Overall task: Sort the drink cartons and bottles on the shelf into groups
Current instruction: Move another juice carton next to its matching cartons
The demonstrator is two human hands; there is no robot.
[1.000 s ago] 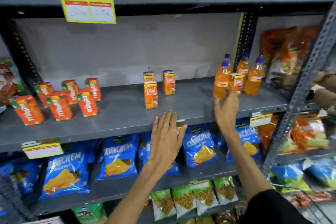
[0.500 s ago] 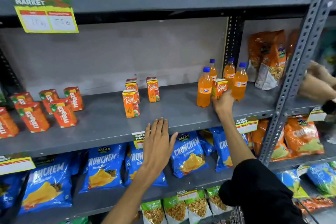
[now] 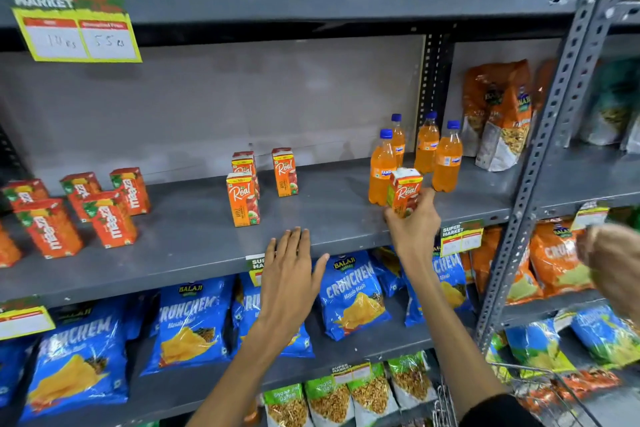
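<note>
My left hand [image 3: 289,274] lies flat, fingers spread, empty, at the shelf [image 3: 194,246] edge. My right hand [image 3: 414,224] is closed round a Real carton [image 3: 403,191], upright, lifted beside the Fanta bottles [image 3: 427,149]. Its group, three Real cartons [image 3: 256,180], stands well left, nearer my left hand.

Maaza cartons [image 3: 104,215] left on shelf [image 3: 194,246]; Real cartons [image 3: 242,199] centre; bottles [image 3: 427,149] right, behind held carton [image 3: 403,192].
</note>
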